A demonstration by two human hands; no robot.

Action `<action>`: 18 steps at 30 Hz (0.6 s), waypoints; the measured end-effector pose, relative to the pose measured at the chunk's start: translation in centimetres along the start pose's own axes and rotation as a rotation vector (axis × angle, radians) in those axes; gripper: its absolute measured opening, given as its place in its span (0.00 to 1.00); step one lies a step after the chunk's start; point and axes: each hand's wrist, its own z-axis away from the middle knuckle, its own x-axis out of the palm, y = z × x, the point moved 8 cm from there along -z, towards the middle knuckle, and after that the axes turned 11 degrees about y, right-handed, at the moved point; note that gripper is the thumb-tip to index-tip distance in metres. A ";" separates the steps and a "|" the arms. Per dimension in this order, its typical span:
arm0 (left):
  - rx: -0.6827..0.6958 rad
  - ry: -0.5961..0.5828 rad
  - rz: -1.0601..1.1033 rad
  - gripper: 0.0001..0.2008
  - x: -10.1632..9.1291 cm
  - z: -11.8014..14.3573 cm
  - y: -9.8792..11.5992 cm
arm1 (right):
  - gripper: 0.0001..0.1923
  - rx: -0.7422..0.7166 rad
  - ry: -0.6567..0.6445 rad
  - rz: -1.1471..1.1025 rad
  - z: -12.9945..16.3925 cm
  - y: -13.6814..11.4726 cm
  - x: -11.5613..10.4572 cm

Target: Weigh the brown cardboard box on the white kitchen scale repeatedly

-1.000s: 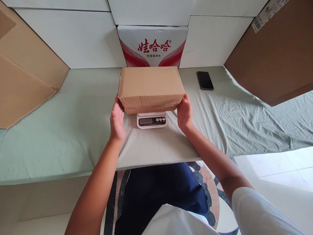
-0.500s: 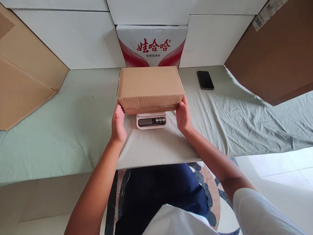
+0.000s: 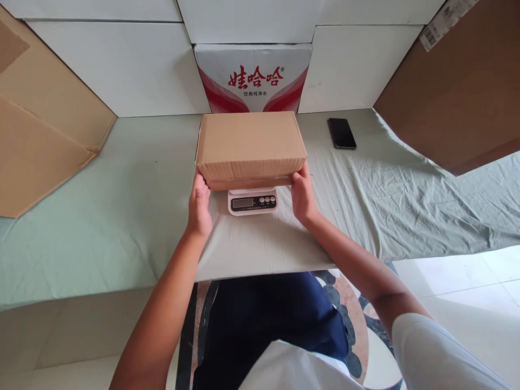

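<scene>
A plain brown cardboard box (image 3: pixel 251 145) rests on a small white digital scale (image 3: pixel 252 201) on a table covered with a pale green cloth (image 3: pixel 122 206). My left hand (image 3: pixel 200 207) holds the box's lower left near corner, fingers against its side. My right hand (image 3: pixel 303 196) holds the lower right near corner the same way. The scale's display faces me and looks blank; most of its platform is hidden under the box.
A white carton with red lettering (image 3: pixel 253 77) stands against the white wall behind the box. A black phone (image 3: pixel 342 133) lies at the back right. Flat cardboard sheets lean at the left (image 3: pixel 40 124) and right (image 3: pixel 459 97). The table's front edge is near my legs.
Both hands have slid inward and forward along the box's lower corners, closing in from the sides. The box has stayed on the scale.
</scene>
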 end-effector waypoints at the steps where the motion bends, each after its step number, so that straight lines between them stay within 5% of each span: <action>1: -0.011 -0.003 0.005 0.43 0.0 -0.1 -0.1 | 0.30 0.003 -0.001 0.000 0.0 0.1 0.1; 6: -0.021 -0.028 0.070 0.40 0.2 -1.7 0.4 | 0.33 -0.013 0.012 0.031 -1.2 0.2 0.5; 11: -0.008 -0.062 0.079 0.39 1.4 -5.8 0.9 | 0.32 -0.104 0.020 0.015 -5.7 -0.3 1.5; 18: -0.109 0.037 0.085 0.29 2.6 -14.4 -3.8 | 0.37 -0.134 0.080 0.044 -12.0 2.7 4.3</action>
